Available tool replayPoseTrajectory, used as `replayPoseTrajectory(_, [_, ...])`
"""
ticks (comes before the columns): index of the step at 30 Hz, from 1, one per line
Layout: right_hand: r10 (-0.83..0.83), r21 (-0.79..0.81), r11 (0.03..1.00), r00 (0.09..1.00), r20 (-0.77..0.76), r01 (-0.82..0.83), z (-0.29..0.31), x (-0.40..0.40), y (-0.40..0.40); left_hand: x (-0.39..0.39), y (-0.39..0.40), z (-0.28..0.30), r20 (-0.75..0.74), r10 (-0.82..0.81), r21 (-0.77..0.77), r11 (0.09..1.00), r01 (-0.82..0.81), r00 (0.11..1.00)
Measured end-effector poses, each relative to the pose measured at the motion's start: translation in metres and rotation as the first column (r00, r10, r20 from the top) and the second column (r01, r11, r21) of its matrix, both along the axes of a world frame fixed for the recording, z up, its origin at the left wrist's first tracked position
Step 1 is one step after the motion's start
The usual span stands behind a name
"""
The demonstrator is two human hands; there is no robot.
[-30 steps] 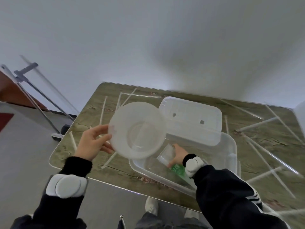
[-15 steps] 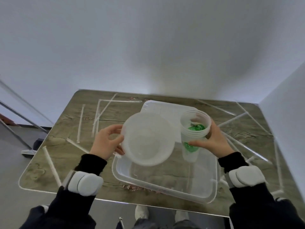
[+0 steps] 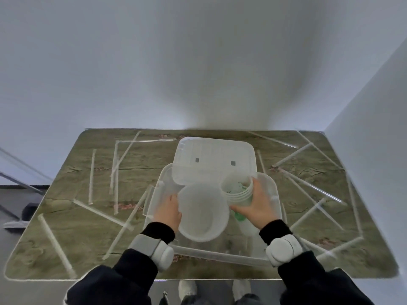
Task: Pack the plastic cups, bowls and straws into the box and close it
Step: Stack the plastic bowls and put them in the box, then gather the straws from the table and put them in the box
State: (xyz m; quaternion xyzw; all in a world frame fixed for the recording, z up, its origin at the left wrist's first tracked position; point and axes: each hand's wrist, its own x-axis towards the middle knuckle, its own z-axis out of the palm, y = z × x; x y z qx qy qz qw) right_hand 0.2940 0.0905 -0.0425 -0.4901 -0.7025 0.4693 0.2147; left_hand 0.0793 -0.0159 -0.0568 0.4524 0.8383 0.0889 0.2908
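A clear plastic box (image 3: 272,190) stands open at the table's near middle. Its lid (image 3: 214,159) leans on the box's far rim. My left hand (image 3: 168,211) grips a translucent round bowl (image 3: 201,213) by its left edge, held inside the box opening. My right hand (image 3: 256,205) holds a stack of clear cups (image 3: 237,191) with green print, tilted, beside the bowl over the box's right half. Several clear straws, such as one on the left (image 3: 91,177) and one on the right (image 3: 293,155), lie scattered on the table around the box.
The olive wood-grain table (image 3: 72,227) stands against a white wall, with a second wall close on the right. More straws lie along the near left edge (image 3: 56,243) and near right (image 3: 317,211). A metal stand leg (image 3: 19,177) shows at far left.
Both hands have moved down and toward me. The bowl now sits lower within the box opening, and the cup stack has come closer beside it. The camera has tilted more squarely over the table.
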Motion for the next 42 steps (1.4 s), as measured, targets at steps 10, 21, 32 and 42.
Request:
replayPoseTrajectory(10, [-0.21, 0.15, 0.97, 0.97, 0.12, 0.192, 0.017, -0.029, -0.01, -0.028, -0.019, 0.039, 0.275, -0.033, 0.342, 0.937, -0.066, 0.961])
replayPoseTrajectory(21, [0.159, 0.109, 0.982, 0.986, -0.049, -0.153, 0.042, -0.144, -0.029, -0.121, -0.095, 0.029, 0.369, 0.401, 0.417, 0.735, -0.535, 0.838])
replayPoseTrajectory(32, [0.709, -0.18, 0.705, 0.677, 0.197, -0.686, 0.019, -0.308, -0.076, -0.174, -0.199, -0.065, 0.324, 0.833, 0.052, 0.458, -0.888, 0.449])
replayPoseTrajectory(42, [0.701, -0.429, 0.713, 0.574, 0.424, -0.555, -0.069, -0.384, -0.141, -0.276, -0.226, -0.106, 0.029, 0.779, -0.283, 0.607, -0.743, 0.626])
